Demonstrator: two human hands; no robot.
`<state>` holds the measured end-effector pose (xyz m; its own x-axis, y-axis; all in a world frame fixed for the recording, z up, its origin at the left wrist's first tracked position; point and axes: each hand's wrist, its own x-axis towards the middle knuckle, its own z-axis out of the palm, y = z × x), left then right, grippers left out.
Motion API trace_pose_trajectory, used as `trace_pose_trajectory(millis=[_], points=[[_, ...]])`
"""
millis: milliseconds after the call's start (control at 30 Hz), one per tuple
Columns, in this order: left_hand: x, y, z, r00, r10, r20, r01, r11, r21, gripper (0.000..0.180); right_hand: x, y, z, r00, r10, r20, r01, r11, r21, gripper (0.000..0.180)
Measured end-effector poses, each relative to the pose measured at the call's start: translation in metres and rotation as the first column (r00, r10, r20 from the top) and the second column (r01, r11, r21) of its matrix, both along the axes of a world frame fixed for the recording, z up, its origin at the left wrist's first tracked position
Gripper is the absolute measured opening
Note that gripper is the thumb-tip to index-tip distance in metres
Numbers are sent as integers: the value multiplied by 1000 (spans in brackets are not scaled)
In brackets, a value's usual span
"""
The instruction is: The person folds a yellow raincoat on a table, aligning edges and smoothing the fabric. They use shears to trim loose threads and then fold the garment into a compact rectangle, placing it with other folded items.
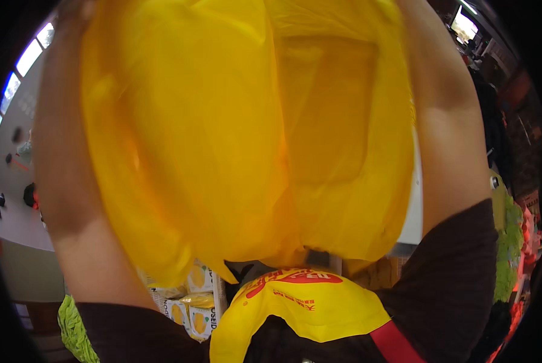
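Observation:
A thin, shiny yellow sheet-like item (204,127) hangs spread out right in front of me and fills most of the head view. Its right half shows a darker square patch (325,109), like a pocket or something behind the film. My bare forearms rise along both its sides. The left hand (80,11) is only a blurred bit at the top edge beside the yellow item; its fingers do not show. Beyond the top edge, my right hand is out of the picture. Below, the yellow apron (319,308) with red print covers my front.
White-and-yellow packs (198,314) lie in a container under the yellow item. At the left stands a grey table (23,224) with small dark objects. Green crumpled material (506,248) lies at the right, and more green material (74,333) at the lower left.

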<state>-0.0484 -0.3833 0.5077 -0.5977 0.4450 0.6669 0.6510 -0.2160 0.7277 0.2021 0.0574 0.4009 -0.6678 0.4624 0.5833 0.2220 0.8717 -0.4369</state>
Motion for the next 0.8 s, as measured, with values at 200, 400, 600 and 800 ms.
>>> trace_pose_trajectory(millis=[200,400,600,800], points=[[-9,87,-243,920,-21,-392,-139,916,-376,40,-2,80,-166,995,92,27,-94,989,112,43],[133,-3,-460,921,109,-373,-353,635,-687,69,208,-123,-363,969,-140,204,245,426,-871,80],[141,-1,-526,843,273,-464,-537,364,-761,74,230,-233,-382,518,-626,583,846,476,-241,81],[133,4,-517,914,200,-352,-404,400,-823,70,337,-122,-421,781,-566,264,312,-12,-950,38]])
